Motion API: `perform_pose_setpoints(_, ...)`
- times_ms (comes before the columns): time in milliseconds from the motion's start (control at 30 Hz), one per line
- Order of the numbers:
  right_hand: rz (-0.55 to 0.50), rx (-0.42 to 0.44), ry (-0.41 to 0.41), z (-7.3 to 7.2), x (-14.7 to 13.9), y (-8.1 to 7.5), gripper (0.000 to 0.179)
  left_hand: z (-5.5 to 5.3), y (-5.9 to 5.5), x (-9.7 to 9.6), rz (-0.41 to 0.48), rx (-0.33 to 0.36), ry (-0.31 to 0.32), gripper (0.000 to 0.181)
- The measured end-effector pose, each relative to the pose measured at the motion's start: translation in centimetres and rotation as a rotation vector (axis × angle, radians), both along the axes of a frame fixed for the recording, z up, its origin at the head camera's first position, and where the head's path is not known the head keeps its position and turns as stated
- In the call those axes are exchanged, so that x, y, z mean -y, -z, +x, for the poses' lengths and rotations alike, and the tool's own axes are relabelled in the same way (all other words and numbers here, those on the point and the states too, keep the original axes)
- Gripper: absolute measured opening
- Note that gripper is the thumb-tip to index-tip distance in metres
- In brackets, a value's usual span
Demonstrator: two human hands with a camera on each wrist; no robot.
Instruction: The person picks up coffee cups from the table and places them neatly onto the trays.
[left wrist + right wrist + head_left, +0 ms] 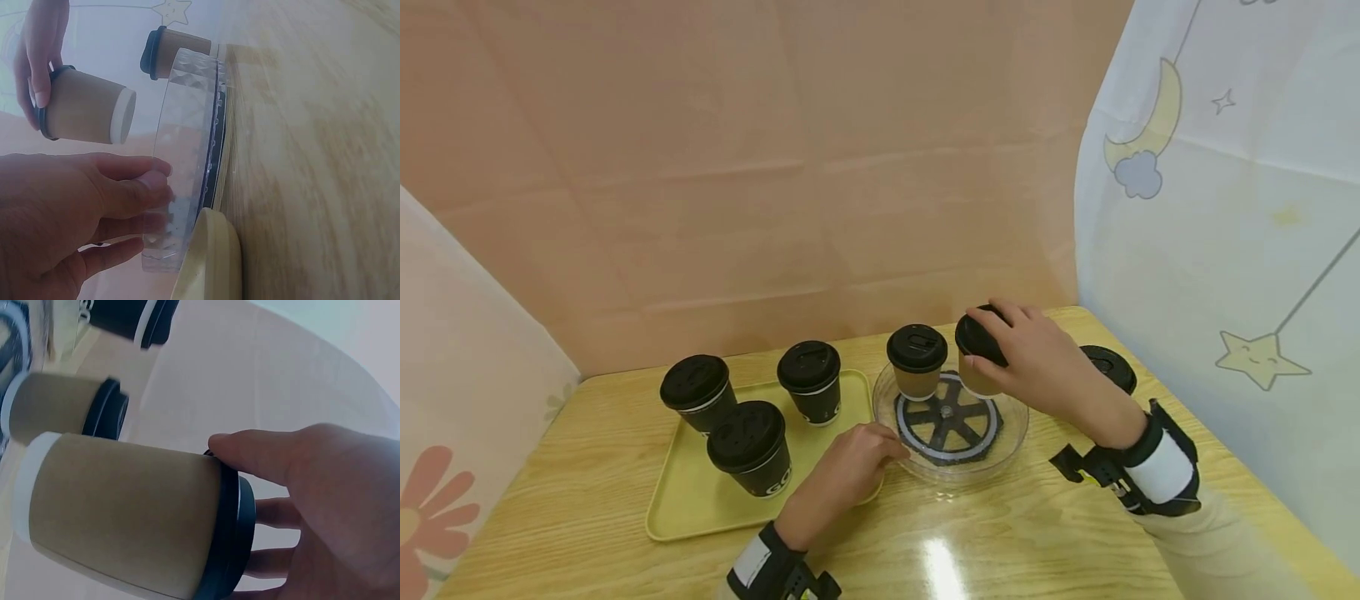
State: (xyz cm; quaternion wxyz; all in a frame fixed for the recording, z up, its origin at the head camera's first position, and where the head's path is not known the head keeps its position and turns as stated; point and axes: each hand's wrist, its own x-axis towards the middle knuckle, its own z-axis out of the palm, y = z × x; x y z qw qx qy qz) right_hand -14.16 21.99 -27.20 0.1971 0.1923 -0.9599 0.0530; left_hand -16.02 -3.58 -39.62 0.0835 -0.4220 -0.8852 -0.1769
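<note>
My right hand grips a brown paper cup by its black lid, thumb on one side and fingers on the other. In the left wrist view, the cup's white base is raised above the clear round turntable tray. Another brown lidded cup stands on the turntable's far side, beside the held one. At the near left edge, my left hand pinches the clear wall between thumb and fingers. A dark wheel-like pattern shows through the turntable's floor.
Left of the turntable lies a yellow tray bearing three black lidded cups, one front, one back left, one back right. A further cup's black lid shows behind my right forearm. Cloth walls border the wooden table.
</note>
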Motion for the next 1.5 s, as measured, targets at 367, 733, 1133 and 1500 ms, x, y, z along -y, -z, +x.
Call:
perform_pose_setpoints(367, 0.027, 0.03, -0.059, 1.4, 3.0, 1.7, 0.061, 0.0, -0.1, 0.1, 0.004, 0.017, 0.001, 0.03)
perform_pose_setpoints(733, 0.047, 0.063, -0.104, 1.5, 5.1, 3.7, 0.061, 0.0, -0.3, 0.0, -0.019, 0.016, 0.004, 0.034)
perform_pose_setpoints(1133, 0.045, 0.051, -0.113, 1.2, 5.5, 5.7, 0.058, -0.1, -0.4, -0.1, -0.032, 0.021, 0.003, 0.037)
perform_pose_setpoints(1500, 0.032, 0.013, -0.127, 1.0, 5.2, 7.1, 0.059, -0.1, -0.3, -0.1, -0.044, 0.017, -0.003, 0.044)
